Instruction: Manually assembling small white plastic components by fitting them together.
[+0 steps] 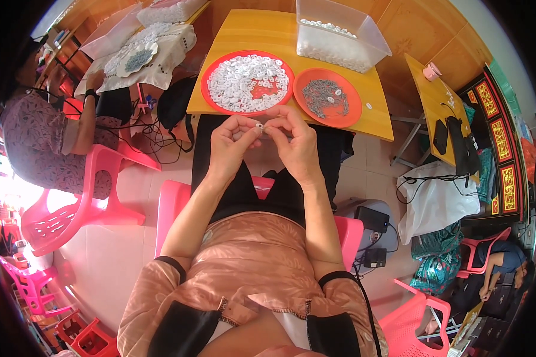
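Just in front of the table's near edge, my two hands meet at the fingertips. My left hand (pixel 233 146) pinches a small white plastic piece (pixel 259 126) with a dark opening between thumb and forefinger. My right hand (pixel 293 146) is closed in a pinch right beside that piece; whatever its fingertips hold is too small to make out. Beyond my hands, a red round tray (pixel 205 89) carries many similar white pieces (pixel 238 80). To its right an orange-red round tray (pixel 354 110) contains a heap of thin grey metal parts (pixel 323 98), with a few white pieces among them.
The yellow table (pixel 244 30) bears a clear plastic bin (pixel 363 50) of white pieces at the back right. On the left a person (pixel 53 137) sits by a cloth-covered table (pixel 173 44). A white bag (pixel 438 202) and cables lie at right; another person (pixel 500 262) sits lower right.
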Available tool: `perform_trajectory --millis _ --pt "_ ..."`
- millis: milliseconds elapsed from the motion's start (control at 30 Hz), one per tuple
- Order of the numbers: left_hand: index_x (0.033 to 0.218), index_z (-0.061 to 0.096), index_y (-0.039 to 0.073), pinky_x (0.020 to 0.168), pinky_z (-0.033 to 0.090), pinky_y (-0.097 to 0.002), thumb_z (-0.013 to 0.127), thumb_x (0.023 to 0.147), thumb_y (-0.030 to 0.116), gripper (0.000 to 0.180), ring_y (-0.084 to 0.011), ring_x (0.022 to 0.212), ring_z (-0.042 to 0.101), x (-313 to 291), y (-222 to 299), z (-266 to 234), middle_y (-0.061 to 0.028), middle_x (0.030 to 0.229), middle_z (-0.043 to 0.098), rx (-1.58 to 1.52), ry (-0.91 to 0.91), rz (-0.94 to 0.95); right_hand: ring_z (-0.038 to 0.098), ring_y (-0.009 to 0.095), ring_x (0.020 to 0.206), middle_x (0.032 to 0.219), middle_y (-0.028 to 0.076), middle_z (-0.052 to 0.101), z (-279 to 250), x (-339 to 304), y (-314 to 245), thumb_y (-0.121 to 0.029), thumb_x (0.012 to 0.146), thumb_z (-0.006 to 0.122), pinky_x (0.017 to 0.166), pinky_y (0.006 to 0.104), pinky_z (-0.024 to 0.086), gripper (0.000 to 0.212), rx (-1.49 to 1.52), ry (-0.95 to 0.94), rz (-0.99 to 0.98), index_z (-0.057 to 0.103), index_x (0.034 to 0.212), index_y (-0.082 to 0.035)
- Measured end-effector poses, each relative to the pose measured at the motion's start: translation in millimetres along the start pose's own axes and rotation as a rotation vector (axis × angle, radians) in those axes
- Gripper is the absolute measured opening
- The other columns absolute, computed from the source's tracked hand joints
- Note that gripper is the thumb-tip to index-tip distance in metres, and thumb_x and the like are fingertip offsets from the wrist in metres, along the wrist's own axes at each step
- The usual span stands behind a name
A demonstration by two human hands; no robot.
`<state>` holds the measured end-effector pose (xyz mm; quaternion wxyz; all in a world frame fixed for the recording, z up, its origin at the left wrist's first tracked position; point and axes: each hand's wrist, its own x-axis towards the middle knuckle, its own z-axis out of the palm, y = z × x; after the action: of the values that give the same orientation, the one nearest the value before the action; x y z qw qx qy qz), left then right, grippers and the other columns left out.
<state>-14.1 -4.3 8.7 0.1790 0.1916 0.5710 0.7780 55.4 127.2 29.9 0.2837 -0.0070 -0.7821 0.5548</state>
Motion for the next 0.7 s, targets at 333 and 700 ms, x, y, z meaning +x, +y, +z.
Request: perform_trajectory --millis 333,700 --pt "0.091 0.061 0.000 0.060 0.045 -0.0191 0.063 0.084 0.004 0.008 -0.0069 0.064 0.058 -2.3 -4.1 3.0 -0.0033 0.078 0.063 0.008 0.004 0.024 0.059 0.007 0.075 0.078 0.006 0.063 2.7 -1.0 9.3 0.007 0.081 0.059 0.067 0.0216 0.049 0.015 0.037 0.006 0.019 0.047 0.086 0.000" --pt "0.092 0.061 0.000 0.060 0.046 -0.0197 0.062 0.085 0.005 0.009 -0.0086 0.065 0.059 -0.4 -7.7 2.3 -0.0056 0.080 0.065 0.001 -0.030 0.017 0.058 0.006 0.073 0.079 0.005 0.062 1.7 -0.2 13.7 0.007 0.082 0.059 0.066 0.0208 0.049 0.012 0.071 0.000 0.017 0.049 0.082 0.001"
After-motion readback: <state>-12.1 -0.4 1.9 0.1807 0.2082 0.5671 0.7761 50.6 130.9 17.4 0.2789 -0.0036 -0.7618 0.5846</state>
